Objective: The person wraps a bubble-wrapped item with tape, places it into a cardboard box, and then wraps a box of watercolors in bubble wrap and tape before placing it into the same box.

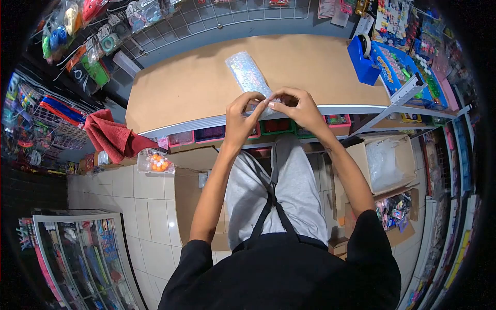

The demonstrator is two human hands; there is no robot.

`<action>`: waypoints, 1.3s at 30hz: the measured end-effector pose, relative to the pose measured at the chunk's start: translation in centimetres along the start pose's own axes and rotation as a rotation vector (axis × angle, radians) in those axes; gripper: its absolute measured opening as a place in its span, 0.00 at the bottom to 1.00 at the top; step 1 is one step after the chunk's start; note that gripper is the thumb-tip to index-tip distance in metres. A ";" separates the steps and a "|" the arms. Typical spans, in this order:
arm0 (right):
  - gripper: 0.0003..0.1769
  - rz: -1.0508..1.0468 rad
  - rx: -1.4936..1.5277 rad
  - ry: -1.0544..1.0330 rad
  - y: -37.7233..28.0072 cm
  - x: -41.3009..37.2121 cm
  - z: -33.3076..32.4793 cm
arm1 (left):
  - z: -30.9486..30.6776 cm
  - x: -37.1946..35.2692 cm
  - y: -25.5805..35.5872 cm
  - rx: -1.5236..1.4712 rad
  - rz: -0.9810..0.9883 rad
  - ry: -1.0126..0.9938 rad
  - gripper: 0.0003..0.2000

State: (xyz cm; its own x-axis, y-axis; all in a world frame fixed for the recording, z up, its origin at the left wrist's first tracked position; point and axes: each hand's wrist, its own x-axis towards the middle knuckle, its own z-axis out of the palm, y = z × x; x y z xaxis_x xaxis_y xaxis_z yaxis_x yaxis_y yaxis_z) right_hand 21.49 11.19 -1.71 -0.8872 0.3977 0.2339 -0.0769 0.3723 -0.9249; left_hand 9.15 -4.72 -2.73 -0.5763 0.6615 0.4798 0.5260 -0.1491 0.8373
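Observation:
A long package in bubble wrap (pixel 246 74) lies on the brown tabletop (pixel 181 85), its near end close to the front edge. Both hands meet over that near end. My left hand (pixel 243 114) has thumb and fingertips pinched together on the clear wrap. Opposite it, my right hand (pixel 298 107) pinches the same end between thumb and index finger. The fingertips of the two hands nearly touch. What lies inside the wrap is hard to make out, and the exact bit of film between the fingers is partly hidden.
A blue tape dispenser (pixel 363 59) stands at the table's right end beside a blue display box (pixel 400 72). A red cloth (pixel 111 135) hangs at the left. Coloured baskets (pixel 209 133) sit under the tabletop, and an open carton (pixel 387 163) stands low on the right.

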 end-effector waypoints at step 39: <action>0.13 -0.388 -0.259 0.132 1.0 -0.8 0.9 | -1.2 -1.3 -2.0 0.273 0.455 -0.022 0.11</action>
State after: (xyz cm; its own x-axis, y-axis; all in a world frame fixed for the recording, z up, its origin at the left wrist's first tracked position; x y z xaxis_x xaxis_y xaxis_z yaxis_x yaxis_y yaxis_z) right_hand 21.68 10.47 -3.09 -0.7491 0.2847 0.5982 -0.2604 0.7038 -0.6610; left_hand 8.13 -6.15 -4.79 -0.2398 0.5904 0.7706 0.8652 -0.2301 0.4455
